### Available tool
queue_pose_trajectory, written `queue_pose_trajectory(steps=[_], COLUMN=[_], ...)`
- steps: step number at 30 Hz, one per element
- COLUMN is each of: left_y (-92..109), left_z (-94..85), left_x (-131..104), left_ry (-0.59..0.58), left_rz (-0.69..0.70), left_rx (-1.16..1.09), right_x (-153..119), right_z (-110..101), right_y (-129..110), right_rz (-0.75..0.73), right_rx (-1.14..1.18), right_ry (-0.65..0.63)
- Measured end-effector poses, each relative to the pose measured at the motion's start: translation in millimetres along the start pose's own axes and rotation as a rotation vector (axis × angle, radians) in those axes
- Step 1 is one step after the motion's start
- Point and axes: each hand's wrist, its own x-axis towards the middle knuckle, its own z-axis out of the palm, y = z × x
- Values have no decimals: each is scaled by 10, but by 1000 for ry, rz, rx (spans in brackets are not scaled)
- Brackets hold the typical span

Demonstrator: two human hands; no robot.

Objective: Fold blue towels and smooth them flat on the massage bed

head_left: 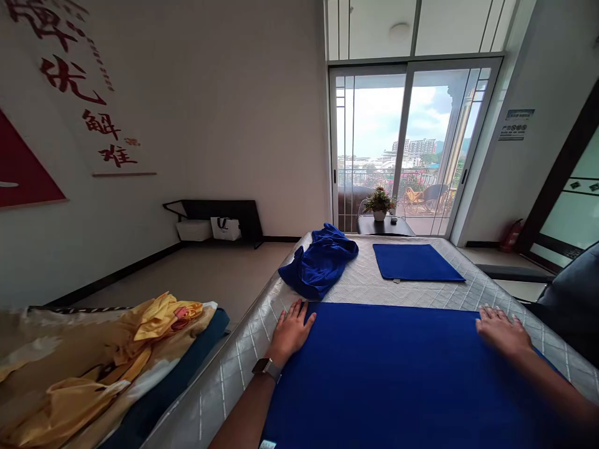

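A large blue cloth [393,368] lies spread flat on a quilted mattress [224,380]. My left hand [291,333] rests with fingers spread at its far left corner, a watch on that wrist. Near the far right corner, my right hand [503,329] lies flat on the same cloth, fingers stretched out. Beyond my left hand sits a crumpled blue cloth [322,262]. Farther off to the right is a neatly folded blue cloth [416,262] with a small pale tag at its near edge.
Yellow patterned bedding [93,368] is heaped at the lower left. Behind the mattress, a small dark table [386,229] bears a potted plant [379,206]. A black chair [571,299] stands close on the right. A low black bench [224,218] holds white boxes by the wall.
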Motion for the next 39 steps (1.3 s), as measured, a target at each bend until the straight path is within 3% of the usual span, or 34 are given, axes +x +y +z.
queue_pose_trajectory(steps=[4, 10, 13, 16, 19, 22, 34, 39], left_y=[9, 1, -23, -55, -78, -85, -125, -152], left_z=[-5, 21, 50, 84, 119, 141, 148, 164], left_x=[-6, -5, 3, 13, 25, 37, 76, 105], left_ry=[19, 31, 34, 48, 66, 72, 49, 56], left_rz=[5, 1, 7, 33, 48, 26, 39, 43], left_rx=[-12, -19, -14, 7, 11, -5, -3, -10], right_x=[-325, -997, -1175, -1220, -1190, -1124, -727, -605], right_z=[-367, -884, -959, -875, -762, -707, -485, -372], right_y=[-1012, -2608, -3130, -3377, -3373, -3203, -2088, -1730], right_rz=[-201, -570, -644, -670, -665, -635, -420, -360], right_rx=[-12, 374, 465, 506, 509, 483, 323, 308], right_ry=[-12, -124, -185, -214, -209, -220, -215, -209])
